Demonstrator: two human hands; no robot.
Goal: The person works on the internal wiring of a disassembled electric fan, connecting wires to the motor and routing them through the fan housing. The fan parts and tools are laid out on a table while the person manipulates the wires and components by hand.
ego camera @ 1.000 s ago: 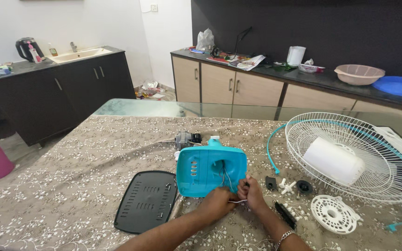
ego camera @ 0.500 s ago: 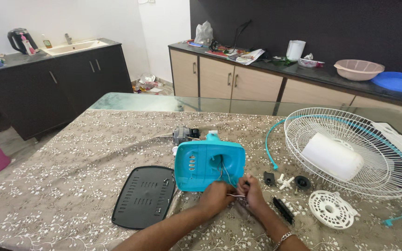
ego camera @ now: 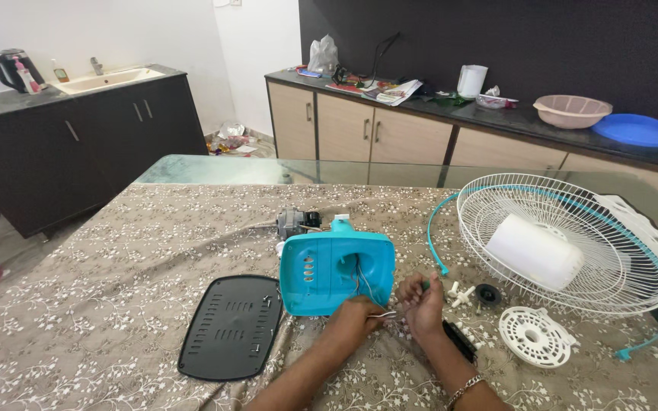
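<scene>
Thin wires (ego camera: 378,310) are being pinched between the two hands near the middle of the table's near edge. The left hand (ego camera: 358,313) and the right hand (ego camera: 421,301) are being held close together, almost touching, each closed on its own part of the wires; the exact fingertip grip is too small to make out. The wires are being led out of an opening in the turquoise fan base housing (ego camera: 336,272), which is lying open side up just beyond the hands, towards the table's centre.

The wires are being judged light, limp and easily kinked, with ends that could be pulled loose from inside the housing; they are best being taken close to the ends, between thumb and forefinger, with little pull. The housing is being judged a hollow, stiff plastic shell, fairly light and smooth, best gripped by its rim.

A black ribbed base plate (ego camera: 231,326) is lying flat to the left of the housing, just beside it. A small grey motor (ego camera: 295,221) is resting behind the housing. Towards the table's right edge a white wire fan guard (ego camera: 573,251) is lying, with a round white vented cap (ego camera: 535,336) nearer the near edge. Small white and black fittings (ego camera: 472,292) are scattered between the hands and the guard.
</scene>
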